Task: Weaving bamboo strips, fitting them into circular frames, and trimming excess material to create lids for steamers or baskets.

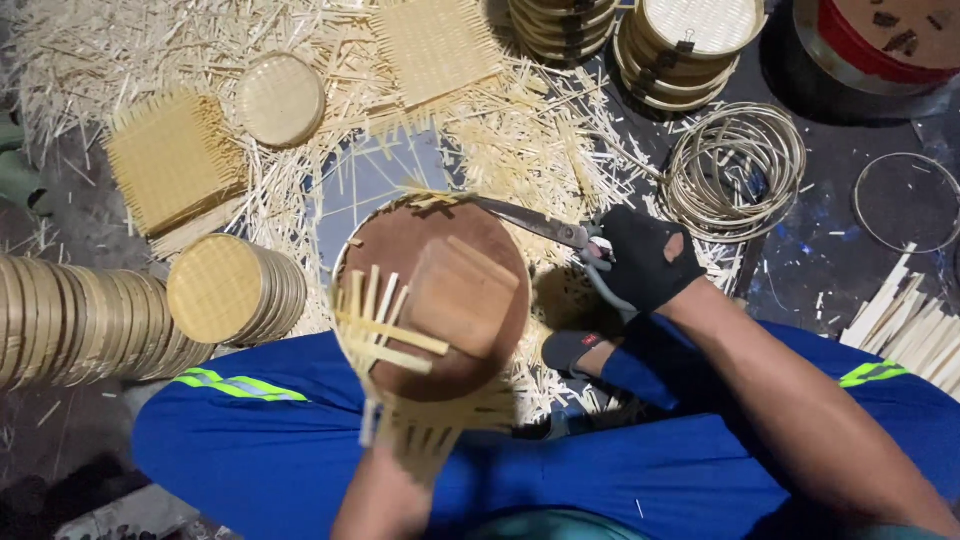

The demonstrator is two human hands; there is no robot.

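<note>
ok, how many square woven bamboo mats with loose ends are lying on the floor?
2. One square mat lies at the left beside a round woven disc; the other square mat lies at top centre on the bamboo scraps. More may be buried under the scraps.

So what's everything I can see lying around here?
round wooden form: one, brown, centre, woven mat clamped under it
scissors: one pair, dark metal, at the form's far edge
square woven mats: two, pale straw, upper left and top centre
round woven discs: a long row at left, one loose above
finished round trays: two stacks, pale, top
wire hoops: a bundle, plus one loose at right
bamboo offcuts: many, pale, all over the floor
red-and-metal drum: one, top right
blue trousers: bottom
left hand: bare, mostly hidden under the form
right hand: black glove, on the scissors
</note>
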